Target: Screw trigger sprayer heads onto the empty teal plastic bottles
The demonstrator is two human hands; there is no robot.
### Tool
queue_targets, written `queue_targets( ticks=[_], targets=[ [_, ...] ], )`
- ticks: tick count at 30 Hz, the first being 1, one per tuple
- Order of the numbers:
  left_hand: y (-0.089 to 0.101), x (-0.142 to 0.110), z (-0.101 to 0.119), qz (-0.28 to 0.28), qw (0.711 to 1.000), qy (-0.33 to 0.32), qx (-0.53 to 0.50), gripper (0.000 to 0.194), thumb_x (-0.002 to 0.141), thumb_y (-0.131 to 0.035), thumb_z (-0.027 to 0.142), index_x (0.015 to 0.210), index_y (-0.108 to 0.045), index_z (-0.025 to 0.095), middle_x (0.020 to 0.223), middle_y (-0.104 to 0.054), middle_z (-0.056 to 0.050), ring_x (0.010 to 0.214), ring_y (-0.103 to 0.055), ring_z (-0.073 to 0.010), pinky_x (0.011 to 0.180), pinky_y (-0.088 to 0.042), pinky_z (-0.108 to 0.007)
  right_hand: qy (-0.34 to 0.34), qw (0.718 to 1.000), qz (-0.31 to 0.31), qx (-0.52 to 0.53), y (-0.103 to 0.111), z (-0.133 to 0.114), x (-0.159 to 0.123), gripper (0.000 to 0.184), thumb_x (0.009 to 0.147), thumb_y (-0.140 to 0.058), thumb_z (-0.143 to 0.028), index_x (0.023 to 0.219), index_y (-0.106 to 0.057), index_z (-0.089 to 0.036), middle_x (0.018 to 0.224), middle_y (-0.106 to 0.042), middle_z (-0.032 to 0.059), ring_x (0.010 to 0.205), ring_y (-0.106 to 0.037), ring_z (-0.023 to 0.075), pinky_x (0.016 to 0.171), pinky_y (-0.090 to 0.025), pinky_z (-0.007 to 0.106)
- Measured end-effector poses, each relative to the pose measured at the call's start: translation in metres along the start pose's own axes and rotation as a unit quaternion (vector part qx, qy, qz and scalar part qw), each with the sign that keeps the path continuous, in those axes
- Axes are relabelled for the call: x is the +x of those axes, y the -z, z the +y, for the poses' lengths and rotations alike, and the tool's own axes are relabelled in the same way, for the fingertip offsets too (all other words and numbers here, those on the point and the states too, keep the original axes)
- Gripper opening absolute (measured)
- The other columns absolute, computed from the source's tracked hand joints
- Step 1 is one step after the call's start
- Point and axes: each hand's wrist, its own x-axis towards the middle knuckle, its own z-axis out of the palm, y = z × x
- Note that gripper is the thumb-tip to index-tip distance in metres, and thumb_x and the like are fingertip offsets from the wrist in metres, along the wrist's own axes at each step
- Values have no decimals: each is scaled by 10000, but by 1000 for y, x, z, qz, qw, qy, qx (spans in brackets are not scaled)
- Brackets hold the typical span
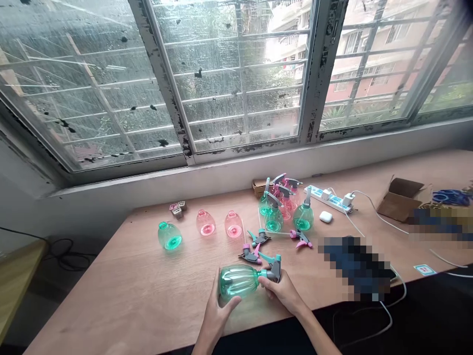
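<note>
A green spray bottle [239, 281] lies sideways between my hands above the table's front edge. My left hand [220, 305] is wrapped round its base end. At the neck, my right hand [279, 288] grips the grey and teal spray head [274, 268], which sits on the bottle's mouth; whether it is fully threaded I cannot tell. Just beyond lie loose spray heads: a pink and grey one [251, 254], a teal and grey one [260, 238] and another pink one [302, 238]. Headless bottles stand to the left: a green one [170, 236] and two pink ones [205, 223], [233, 225].
Several bottles with heads, such as a green one [274, 219], stand grouped at the back. Beyond them are a power strip [328, 198], a white earphone case [325, 217] and an open cardboard box [401, 199]. Small boxes [178, 209] stand back left; cables cross the right side.
</note>
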Motion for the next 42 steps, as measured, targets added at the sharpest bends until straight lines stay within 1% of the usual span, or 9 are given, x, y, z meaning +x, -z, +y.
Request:
queue_targets(
  ticks=[9, 14, 20, 28, 33, 36, 38, 40, 42],
  targets=[
    [-2, -2, 19, 7, 1000, -3, 10, 968, 771, -892, 449, 1622, -453, 308, 1696, -502, -98, 1609, -372, -388, 1330, -280, -548, -2, 1000, 16, 0, -1, -2, 3, 556, 735, -904, -660, 918, -646, -202, 561, -596, -58, 416, -441, 112, 432, -373, 251],
    [-3, -4, 28, 5, 1000, 17, 5, 1041, 738, -913, 461, 1638, -428, 260, 1713, -466, -137, 1619, -342, -410, 1342, -231, -576, -16, 1000, 15, -14, 0, 1, 3, 568, 743, -893, -675, 935, -657, -195, 578, -614, -45, 415, -458, 115, 426, -364, 252],
    [1, -4, 42, -11, 999, 39, -3, 860, 758, -900, 504, 1513, -611, 210, 1632, -568, -164, 1584, -410, -421, 1315, -307, -572, -32, 999, -4, -24, 5, 5, -3, 509, 806, -877, -628, 955, -665, -190, 540, -533, -70, 434, -431, 120, 444, -353, 261],
    [2, -6, 49, -11, 1000, 18, -16, 953, 713, -942, 367, 1572, -537, 293, 1647, -566, -94, 1539, -496, -379, 1260, -429, -514, -13, 999, -14, -31, 5, 1, -6, 523, 803, -874, -632, 991, -667, -190, 595, -603, -39, 428, -437, 124, 435, -351, 272],
    [-10, -22, 31, 79, 995, -31, 54, 879, 855, -823, 489, 1613, -426, 290, 1673, -506, -95, 1547, -464, -356, 1289, -363, -506, 13, 999, 8, -30, 7, 5, -3, 532, 789, -890, -623, 992, -659, -188, 588, -621, -43, 439, -470, 131, 446, -360, 268],
    [-23, -68, 5, 146, 982, -46, 110, 509, 982, -604, 629, 1350, -650, 279, 1445, -656, -125, 1454, -520, -382, 1306, -277, -555, 40, 998, 36, -32, 10, 12, -1, 502, 811, -882, -611, 949, -663, -181, 587, -618, -48, 457, -488, 131, 467, -385, 273],
    [-28, -102, -16, 126, 982, -40, 137, 531, 1004, -425, 726, 920, -731, 302, 998, -749, -122, 1119, -692, -386, 1156, -459, -561, 59, 996, 53, -36, 12, 15, 1, 452, 856, -865, -574, 949, -667, -179, 620, -629, -55, 464, -500, 121, 474, -403, 264],
    [-30, -121, -37, 77, 983, -23, 166, 599, 968, -430, 783, 677, -671, 318, 747, -700, -94, 895, -718, -364, 1028, -548, -534, 72, 995, 57, -43, 13, 16, 3, 350, 932, -828, -488, 946, -674, -174, 659, -630, -66, 465, -511, 104, 468, -420, 241],
    [-30, -122, -55, 67, 977, 11, 204, 547, 909, -561, 794, 838, -753, 286, 966, -770, -134, 1083, -701, -426, 1096, -494, -613, 81, 994, 52, -51, 13, 16, 5, 254, 999, -779, -400, 963, -686, -166, 691, -625, -71, 472, -528, 95, 467, -449, 225]
  ],
)
